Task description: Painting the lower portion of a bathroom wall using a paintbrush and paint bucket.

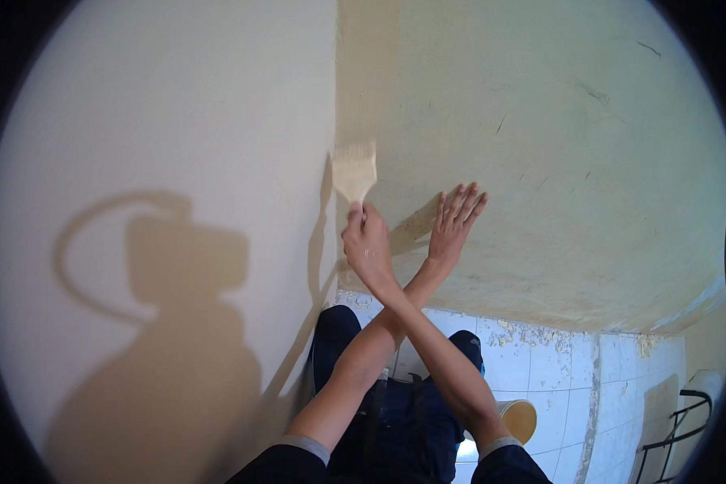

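Observation:
My forearms cross, the right one over the left. My right hand (366, 246) is closed round the handle of a wide, pale paintbrush (355, 173), bristles up, at the wall's inside corner. The bristles are slightly blurred and seem to touch the wall. Above them a tan painted strip (367, 64) runs up beside the corner on the greenish wall (557, 177). To the right of the brush, my left hand (454, 222) lies against that same wall, fingers stretched out and apart, holding nothing.
A cream wall (177, 105) rises close on the left, bearing my shadow. Paint flakes (532, 332) litter the white tiled floor (504, 375) along the wall's foot. Beside my right arm stands a bucket (534, 419) with a yellowish inside. A black metal frame (661, 444) is at lower right.

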Tool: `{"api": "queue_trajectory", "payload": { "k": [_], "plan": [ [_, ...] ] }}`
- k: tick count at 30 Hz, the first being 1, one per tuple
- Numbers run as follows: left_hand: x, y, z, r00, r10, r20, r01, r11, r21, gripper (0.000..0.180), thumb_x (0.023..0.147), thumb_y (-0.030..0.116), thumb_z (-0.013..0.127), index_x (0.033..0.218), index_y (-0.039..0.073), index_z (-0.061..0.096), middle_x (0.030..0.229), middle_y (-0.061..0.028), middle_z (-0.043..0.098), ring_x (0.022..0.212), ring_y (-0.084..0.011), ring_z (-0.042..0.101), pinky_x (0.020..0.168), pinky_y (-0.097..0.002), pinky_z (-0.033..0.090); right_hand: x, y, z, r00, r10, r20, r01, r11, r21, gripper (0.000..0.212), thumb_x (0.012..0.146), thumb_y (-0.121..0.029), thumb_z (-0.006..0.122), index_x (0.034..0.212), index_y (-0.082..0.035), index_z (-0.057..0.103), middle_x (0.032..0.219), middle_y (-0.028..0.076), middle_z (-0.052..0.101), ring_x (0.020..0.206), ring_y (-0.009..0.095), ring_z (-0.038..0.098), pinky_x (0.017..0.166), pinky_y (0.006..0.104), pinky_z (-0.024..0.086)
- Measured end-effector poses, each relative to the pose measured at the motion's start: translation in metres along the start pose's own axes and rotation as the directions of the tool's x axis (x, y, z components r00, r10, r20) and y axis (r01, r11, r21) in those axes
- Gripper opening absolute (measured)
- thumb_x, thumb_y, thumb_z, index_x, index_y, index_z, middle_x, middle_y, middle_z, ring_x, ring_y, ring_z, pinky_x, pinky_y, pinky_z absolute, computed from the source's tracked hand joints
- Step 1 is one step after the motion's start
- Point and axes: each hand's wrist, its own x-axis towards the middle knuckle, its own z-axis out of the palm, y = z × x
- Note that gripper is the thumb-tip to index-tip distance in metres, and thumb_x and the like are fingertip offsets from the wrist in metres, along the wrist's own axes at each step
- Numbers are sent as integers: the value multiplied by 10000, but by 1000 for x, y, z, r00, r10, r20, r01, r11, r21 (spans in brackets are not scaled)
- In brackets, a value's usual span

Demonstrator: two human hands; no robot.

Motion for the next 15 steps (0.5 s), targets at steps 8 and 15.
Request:
{"api": "queue_trajectory", "payload": {
  "k": [8, 15],
  "plan": [
    [7, 7, -8, 997, 16, 74, -13, 999, -39, 916, 747, -2, 574, 1477, 233, 73, 1541, -20, 31, 1410, -248, 90, 1147, -484, 110, 76, -29, -13, 889, -412, -202, 402, 911, -89, 234, 943, -150, 393, 846, 60, 428, 682, 297, 510, 666, 499, 511, 578, 501, 388],
    [8, 10, -7, 995, 15, 101, -12, 1000, -27, 880, 764, 1, 553, 1477, 231, 91, 1540, -16, 55, 1406, -255, 117, 1143, -488, 117, 11, 56, 1, 817, 507, 275, -567, 795, 216, 313, 949, -199, 400, 762, 39, 479, 589, 179, 536, 470, 276, 566, 441, 373, 442]
  ]
}}
